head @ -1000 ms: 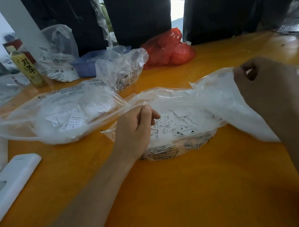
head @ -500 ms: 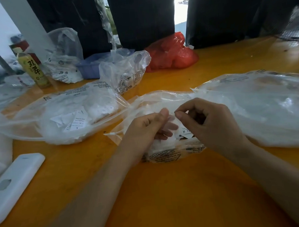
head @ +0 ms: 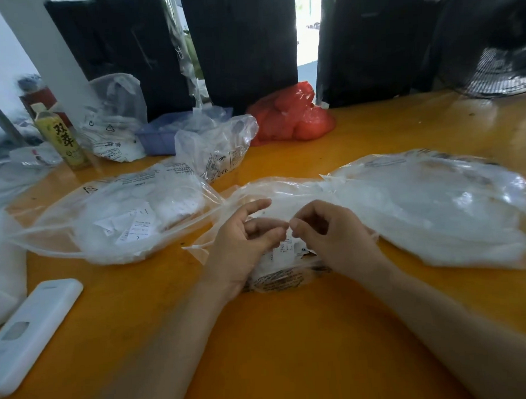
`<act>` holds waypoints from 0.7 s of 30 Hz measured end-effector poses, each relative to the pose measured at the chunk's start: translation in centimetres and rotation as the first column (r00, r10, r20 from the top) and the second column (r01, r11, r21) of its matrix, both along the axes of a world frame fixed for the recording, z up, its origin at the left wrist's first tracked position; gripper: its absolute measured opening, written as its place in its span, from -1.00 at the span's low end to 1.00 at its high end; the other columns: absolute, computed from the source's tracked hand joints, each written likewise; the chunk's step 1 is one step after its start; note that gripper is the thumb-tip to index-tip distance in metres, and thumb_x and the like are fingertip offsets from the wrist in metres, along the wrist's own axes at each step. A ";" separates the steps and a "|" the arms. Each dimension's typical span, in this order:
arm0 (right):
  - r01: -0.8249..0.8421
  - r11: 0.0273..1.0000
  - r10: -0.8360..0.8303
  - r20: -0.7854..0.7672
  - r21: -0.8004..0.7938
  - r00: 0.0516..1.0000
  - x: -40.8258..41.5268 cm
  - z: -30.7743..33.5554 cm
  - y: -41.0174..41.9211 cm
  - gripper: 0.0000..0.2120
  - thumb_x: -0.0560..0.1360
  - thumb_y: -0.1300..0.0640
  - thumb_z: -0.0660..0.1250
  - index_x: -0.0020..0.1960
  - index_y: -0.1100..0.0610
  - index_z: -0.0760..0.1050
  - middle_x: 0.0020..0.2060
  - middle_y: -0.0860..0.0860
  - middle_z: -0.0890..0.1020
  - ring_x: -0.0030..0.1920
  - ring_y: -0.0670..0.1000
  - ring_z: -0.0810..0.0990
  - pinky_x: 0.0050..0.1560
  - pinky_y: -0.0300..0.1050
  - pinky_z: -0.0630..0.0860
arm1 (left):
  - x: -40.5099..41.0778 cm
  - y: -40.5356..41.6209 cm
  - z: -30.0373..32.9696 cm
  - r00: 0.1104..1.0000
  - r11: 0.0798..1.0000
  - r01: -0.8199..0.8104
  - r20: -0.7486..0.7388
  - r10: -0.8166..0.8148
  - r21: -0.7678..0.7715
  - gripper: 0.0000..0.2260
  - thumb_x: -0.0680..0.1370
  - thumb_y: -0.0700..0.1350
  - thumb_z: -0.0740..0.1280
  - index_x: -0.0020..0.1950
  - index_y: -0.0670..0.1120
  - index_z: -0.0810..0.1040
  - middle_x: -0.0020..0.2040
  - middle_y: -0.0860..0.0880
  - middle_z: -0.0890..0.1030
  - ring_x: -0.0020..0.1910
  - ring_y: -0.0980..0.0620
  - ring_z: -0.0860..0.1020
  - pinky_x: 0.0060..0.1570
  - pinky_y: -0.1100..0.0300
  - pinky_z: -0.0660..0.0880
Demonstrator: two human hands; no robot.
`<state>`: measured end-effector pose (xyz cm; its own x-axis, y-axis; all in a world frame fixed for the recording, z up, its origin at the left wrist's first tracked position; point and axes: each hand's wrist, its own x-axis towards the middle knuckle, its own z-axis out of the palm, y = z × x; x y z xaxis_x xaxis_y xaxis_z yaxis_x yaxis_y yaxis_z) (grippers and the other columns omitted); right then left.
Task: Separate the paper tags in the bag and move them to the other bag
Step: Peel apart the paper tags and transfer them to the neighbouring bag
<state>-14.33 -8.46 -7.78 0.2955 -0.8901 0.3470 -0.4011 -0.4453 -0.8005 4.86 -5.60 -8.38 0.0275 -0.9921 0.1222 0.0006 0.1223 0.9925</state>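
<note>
Head view: cluttered orange table (head: 292, 349).

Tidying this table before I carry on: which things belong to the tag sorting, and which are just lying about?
Job: middle bag with paper tags, left bag, right bag.
Lying about: bottle, red bag, white remote, blue tray.

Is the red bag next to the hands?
No, the red bag sits at the table's far edge, well beyond both hands.
</note>
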 end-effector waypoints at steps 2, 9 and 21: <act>0.008 1.000 -0.008 -0.002 -0.018 1.000 0.1 -0.1 0.2 -0.92 0.59 0.01 0.41 -0.07 -0.05 0.59 -0.30 -0.17 0.63 -0.27 -0.15 0.58 -0.28 -0.30 0.51 | -0.1 0.3 0.1 1.000 0.999 0.022 -0.003 -0.022 0.023 -0.48 0.48 -0.01 0.59 0.40 0.05 0.54 0.09 -0.09 0.77 0.14 -0.05 0.72 0.15 0.11 0.63; -0.015 1.000 0.013 -0.097 -0.020 0.995 0.2 -0.9 0.0 -0.82 0.64 -0.08 0.31 -0.04 -0.02 0.59 -0.24 -0.14 0.66 -0.25 -0.15 0.59 -0.27 -0.30 0.52 | 0.1 0.7 -0.1 0.993 0.997 -0.082 0.090 0.081 0.008 -0.73 0.42 0.19 0.53 0.04 0.10 0.78 -0.04 -0.02 0.77 -0.02 0.04 0.73 0.00 0.22 0.62; -0.031 0.998 0.028 -0.051 -0.052 0.998 1.1 -1.1 0.6 -0.64 0.58 -0.31 0.21 0.01 -0.05 0.55 -0.25 -0.09 0.62 -0.24 -0.05 0.58 -0.32 -0.26 0.47 | 0.5 0.1 -0.7 0.988 0.997 -0.074 0.134 0.072 0.008 -0.69 0.40 0.25 0.55 -0.01 0.07 0.74 -0.06 -0.01 0.76 -0.02 0.00 0.73 0.01 0.10 0.68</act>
<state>-13.23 -7.82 -8.89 0.3394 -0.8615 0.3777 -0.4260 -0.4988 -0.7548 5.32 -5.46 -9.04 0.0844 -0.9895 0.1173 -0.1405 0.1047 0.9845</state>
